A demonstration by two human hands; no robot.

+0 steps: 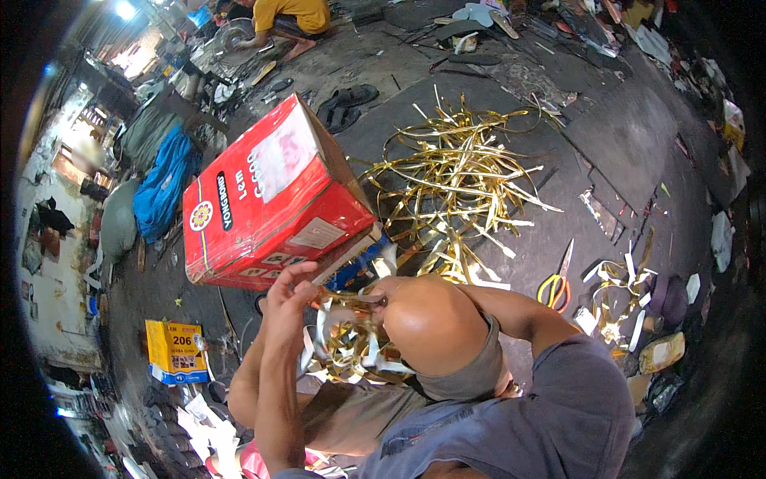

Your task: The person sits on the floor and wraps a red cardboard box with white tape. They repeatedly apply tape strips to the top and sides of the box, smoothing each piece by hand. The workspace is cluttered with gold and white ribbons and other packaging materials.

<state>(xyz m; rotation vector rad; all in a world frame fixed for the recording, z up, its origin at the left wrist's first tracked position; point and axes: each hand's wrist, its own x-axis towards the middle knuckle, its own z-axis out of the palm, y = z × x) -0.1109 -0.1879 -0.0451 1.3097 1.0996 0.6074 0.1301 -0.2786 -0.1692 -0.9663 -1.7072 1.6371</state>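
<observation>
Between my legs lies a tangle of gold and white strips (355,345). Above it, my left hand (289,289) is raised beside the red box, fingers curled, with a strip running from its fingertips. My right hand (389,289), partly hidden behind my bare knee, pinches the other end of this gold strip. A larger heap of shiny gold strips (463,172) spreads on the floor beyond my knee. The large red carton (263,191) stands tilted at the left, close to my left hand. Scissors (556,286) with yellow and orange handles lie right of my knee.
A small yellow and blue box (177,351) sits at the left. A blue plastic bag (163,184) and sacks lie farther back. Dark sandals (347,105) rest behind the carton. Another person in a yellow shirt (294,14) crouches at the far end. Scraps litter the right side.
</observation>
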